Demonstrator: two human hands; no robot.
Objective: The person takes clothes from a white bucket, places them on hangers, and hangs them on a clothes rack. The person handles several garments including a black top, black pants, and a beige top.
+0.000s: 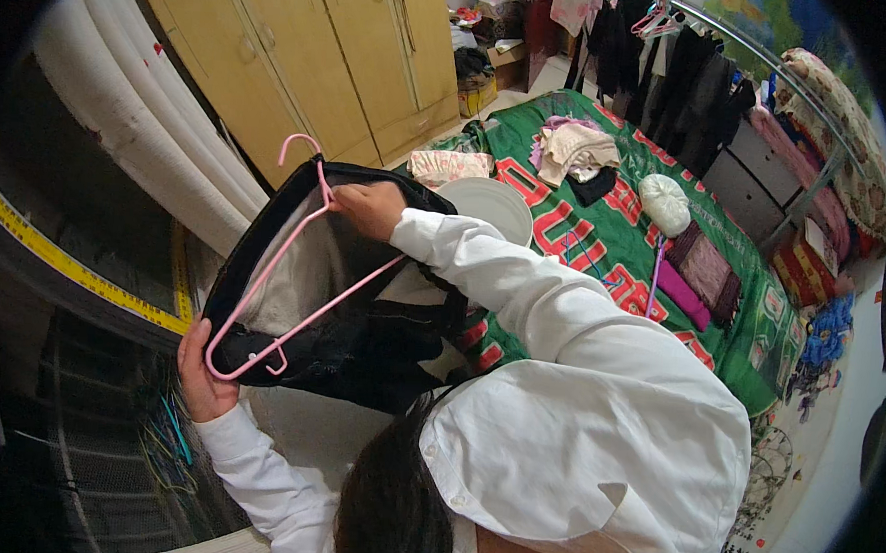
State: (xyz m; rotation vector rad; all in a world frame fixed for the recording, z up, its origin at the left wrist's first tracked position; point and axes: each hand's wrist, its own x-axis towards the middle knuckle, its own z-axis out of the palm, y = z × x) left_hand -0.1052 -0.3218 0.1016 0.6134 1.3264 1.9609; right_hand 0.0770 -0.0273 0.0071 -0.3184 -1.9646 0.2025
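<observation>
Clothing and hanger held in two hands, seen from the head. The black garment (359, 347) is raised at the left of the bed, its opening spread so that the pale lining (292, 289) shows. The pink hanger (267, 278) lies across this opening, hook uppermost and tilted. The right hand (369, 211) is closed on the hanger just below the hook; whether it also pinches cloth cannot be told. The left hand (208, 372) grips the garment's edge beside the hanger's lower corner, thumb in front.

The work appears to be partway along: garment and hanger are brought together, but the hanger's long bar lies exposed and the cloth does not look settled on it. The far end is hidden by the right sleeve. Other dark clothes (689, 79) hang on the rail; a clothes pile (575, 148) and purple hanger (656, 273) lie on the green cover (620, 241).
</observation>
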